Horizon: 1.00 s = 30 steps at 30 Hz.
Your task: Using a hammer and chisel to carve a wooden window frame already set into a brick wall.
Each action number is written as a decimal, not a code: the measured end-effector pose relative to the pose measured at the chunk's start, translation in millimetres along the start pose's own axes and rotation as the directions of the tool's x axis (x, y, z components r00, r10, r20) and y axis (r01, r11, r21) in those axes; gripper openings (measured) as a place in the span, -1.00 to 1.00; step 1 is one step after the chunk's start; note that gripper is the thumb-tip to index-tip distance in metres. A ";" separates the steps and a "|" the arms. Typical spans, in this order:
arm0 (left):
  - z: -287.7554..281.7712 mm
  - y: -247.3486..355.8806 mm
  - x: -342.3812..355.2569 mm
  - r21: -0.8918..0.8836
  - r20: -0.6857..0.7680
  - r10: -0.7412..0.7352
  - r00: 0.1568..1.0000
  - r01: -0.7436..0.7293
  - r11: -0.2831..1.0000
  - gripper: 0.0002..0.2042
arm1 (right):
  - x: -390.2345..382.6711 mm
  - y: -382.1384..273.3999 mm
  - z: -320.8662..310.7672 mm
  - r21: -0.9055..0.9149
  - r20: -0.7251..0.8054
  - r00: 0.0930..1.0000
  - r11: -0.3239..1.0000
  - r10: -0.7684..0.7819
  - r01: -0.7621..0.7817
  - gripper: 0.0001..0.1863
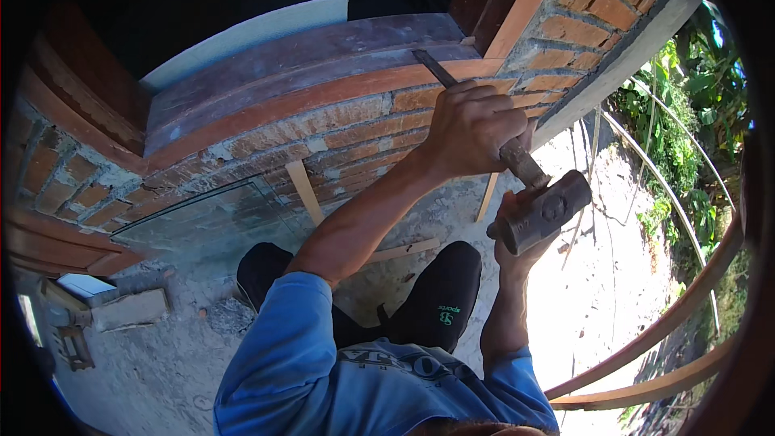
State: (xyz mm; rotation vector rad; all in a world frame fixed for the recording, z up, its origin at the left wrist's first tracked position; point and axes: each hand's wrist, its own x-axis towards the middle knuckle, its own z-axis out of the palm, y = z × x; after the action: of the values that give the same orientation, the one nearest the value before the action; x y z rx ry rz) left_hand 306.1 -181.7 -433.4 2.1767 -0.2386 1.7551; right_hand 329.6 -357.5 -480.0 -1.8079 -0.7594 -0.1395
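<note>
Near brickwork (573, 30), hands (478, 127) hold one chisel (438, 72), one hammer (549, 211).

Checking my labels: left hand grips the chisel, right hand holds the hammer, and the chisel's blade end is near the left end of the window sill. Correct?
One error: the head view shows the blade end of the chisel near the right end of the window sill. The rest stands: left hand grips the chisel, right hand holds the hammer.

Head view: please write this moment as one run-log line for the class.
left hand: grips chisel, tip at window sill; right hand: holds hammer beside chisel's lower end; contact: unclear; glass sheet: below sill
</note>
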 end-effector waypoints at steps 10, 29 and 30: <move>1.9 -6.7 1.0 0.047 -0.003 0.021 1.000 -0.021 0.999 -0.70 | -19.7 -47.4 -76.3 0.724 -0.644 0.714 0.085 -0.275 0.685 -0.67; 9.4 7.5 16.9 0.008 -0.105 0.088 0.991 -0.088 0.996 -0.75 | -48.9 21.0 -63.5 0.360 -0.176 0.978 0.932 0.108 -0.038 -0.83; 8.5 2.9 20.5 0.002 -0.088 0.047 0.995 -0.047 0.999 -0.76 | -48.6 14.9 -68.7 0.358 -0.169 0.980 0.933 0.106 -0.039 -0.83</move>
State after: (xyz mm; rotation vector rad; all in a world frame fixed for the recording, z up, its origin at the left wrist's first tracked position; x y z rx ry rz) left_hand 317.5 -185.9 -414.6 2.1033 -0.2706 1.8714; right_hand 318.0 -441.8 -487.9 -1.4538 -0.5437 -0.1132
